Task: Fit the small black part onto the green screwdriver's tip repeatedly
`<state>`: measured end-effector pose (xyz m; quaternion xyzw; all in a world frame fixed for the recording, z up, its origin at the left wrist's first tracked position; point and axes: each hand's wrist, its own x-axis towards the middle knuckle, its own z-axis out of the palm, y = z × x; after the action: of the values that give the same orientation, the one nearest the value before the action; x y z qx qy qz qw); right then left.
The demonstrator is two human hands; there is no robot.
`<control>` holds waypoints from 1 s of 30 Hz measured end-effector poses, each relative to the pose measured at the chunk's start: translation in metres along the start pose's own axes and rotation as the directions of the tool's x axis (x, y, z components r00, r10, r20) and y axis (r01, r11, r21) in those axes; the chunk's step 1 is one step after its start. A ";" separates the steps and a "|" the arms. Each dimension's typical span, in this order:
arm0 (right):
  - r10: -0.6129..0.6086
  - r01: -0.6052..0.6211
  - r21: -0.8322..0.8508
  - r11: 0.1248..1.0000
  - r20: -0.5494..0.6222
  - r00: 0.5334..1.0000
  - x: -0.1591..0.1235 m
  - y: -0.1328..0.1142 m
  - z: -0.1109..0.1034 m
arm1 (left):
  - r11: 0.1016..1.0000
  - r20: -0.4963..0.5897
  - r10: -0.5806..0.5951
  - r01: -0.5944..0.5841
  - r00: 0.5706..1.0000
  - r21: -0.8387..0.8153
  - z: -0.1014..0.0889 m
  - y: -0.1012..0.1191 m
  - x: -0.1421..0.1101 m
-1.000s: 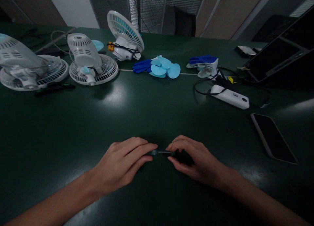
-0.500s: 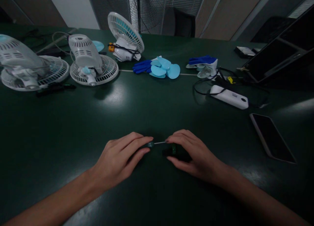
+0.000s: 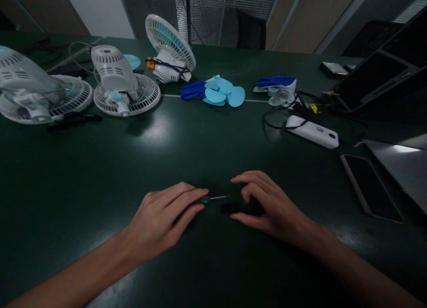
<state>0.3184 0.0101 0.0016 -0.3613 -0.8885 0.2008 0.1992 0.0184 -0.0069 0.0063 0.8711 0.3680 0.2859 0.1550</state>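
Note:
My left hand (image 3: 170, 214) is closed around the dark handle of a small screwdriver (image 3: 217, 197), low over the dark green table. Its thin metal shaft points right, toward my other hand. To the right, my right hand (image 3: 268, 203) has its thumb and fingers apart, the index finger raised clear of the shaft's tip. A short black object (image 3: 229, 208) lies by the right thumb; part of it goes into shadow under the palm, and I cannot make out its kind.
White fans (image 3: 126, 94) stand and lie at the back left. Behind are a light-blue fan blade (image 3: 225, 92) and blue-and-white gloves (image 3: 276, 87). A white power strip (image 3: 312, 131), a phone (image 3: 371, 188) and a pale flat sheet (image 3: 403, 165) are on the right.
My right fingers have lifted off the screwdriver's tip and spread apart. My left hand stays nearly still. The pale flat sheet now shows at the right edge.

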 end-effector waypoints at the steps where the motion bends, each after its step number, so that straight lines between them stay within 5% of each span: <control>1: 0.007 -0.007 -0.001 1.000 -0.004 1.000 0.000 0.000 0.000 | 1.000 -0.001 -0.001 0.001 1.000 0.000 0.000 0.000 0.000; 11: -0.042 0.047 -0.038 0.998 0.118 0.992 0.003 0.001 -0.007 | 1.000 -0.007 0.005 -0.005 1.000 0.022 -0.001 0.002 0.000; 18: 0.147 -0.160 -0.181 0.970 -0.082 0.986 -0.011 0.066 -0.030 | 0.999 -0.018 0.016 -0.016 1.000 0.029 0.000 0.002 0.000; 23: 0.300 -0.392 -0.309 0.867 -0.304 0.904 -0.030 0.117 -0.058 | 1.000 -0.004 0.008 -0.007 1.000 0.022 -0.001 0.002 0.000; 30: 0.492 -0.640 -0.298 0.708 -0.441 0.750 -0.045 0.135 -0.076 | 1.000 -0.002 0.009 -0.009 1.000 0.025 -0.001 0.002 0.000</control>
<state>0.4614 0.0824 -0.0116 -0.6827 -0.7062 -0.0124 0.1869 0.0186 -0.0081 0.0077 0.8743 0.3677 0.2828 0.1425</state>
